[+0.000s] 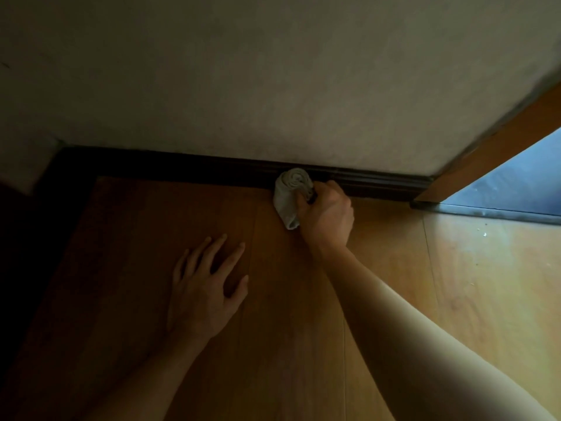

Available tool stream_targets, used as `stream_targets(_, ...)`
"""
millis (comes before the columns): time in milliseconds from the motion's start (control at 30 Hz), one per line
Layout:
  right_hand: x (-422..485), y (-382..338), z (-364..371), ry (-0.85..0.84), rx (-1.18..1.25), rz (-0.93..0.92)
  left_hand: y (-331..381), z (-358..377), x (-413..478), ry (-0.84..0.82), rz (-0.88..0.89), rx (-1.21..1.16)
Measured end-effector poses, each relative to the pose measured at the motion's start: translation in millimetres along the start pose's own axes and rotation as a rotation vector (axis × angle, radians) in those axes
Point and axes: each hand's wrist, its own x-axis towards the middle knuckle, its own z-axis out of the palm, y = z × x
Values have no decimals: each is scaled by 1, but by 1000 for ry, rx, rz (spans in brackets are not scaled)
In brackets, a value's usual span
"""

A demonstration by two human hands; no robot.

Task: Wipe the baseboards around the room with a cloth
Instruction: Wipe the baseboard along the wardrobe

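While clamped round the cloth with curled fingers and thumb, presses it by the right hand against the dark baseboard, just right of centre frame. Holds the wad bunched, with its rolled upper end on the moulding's face and its lower tail down on the floor, left of the knuckles.

Works on a baseboard laid left to right across the middle of the frame, from a dim corner at left to the door frame at right. Calls, by judgement, for a sideways slide along that long line rather than a push toward the wall. Faces a longer run of moulding to the left of the wad and only a short run to the right, up to the door frame's foot.

Reaches in from the lower right with a straight forearm, wrist slightly bent, knuckles toward the moulding. Rests the left hand flat on the floor at lower centre-left, fingers spread and straight, holding nothing, well apart from the baseboard, seemingly as a prop. Puts the right hand plainly nearer the work.

Cannot tell, in such dim light, how clean any stretch is. Shows a metal threshold and brighter floor at far right.
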Motion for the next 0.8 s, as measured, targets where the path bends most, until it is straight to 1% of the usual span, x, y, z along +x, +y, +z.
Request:
stream_targets(233, -2, 9, -5, 77, -18, 49, -1, -2, -1, -21, -7, -42)
stream_targets(300, -2, -2, 1, 27, 4, 7, 2, -4, 1, -31, -26, -44)
stream_targets(367, -2, -15, 8, -39, 9, -53, 11, -8, 5, -29, -89, -71)
stream_targets(433, 1, -13, 9, -38, 1, -50, 24, -10, 11, -35, -127, -86)
stream_targets(567, 2, 27, -14, 34, -7, 27, 51, -6, 22, -60, -9, -84)
stream_targets(700, 11, 66, -47, 72, -70, 49, 80, 1, 28, -147, 112, -95)
stream_targets(800, 15, 85, -63, 118, -88, 71, 91, 3, 32, -154, 104, -79)
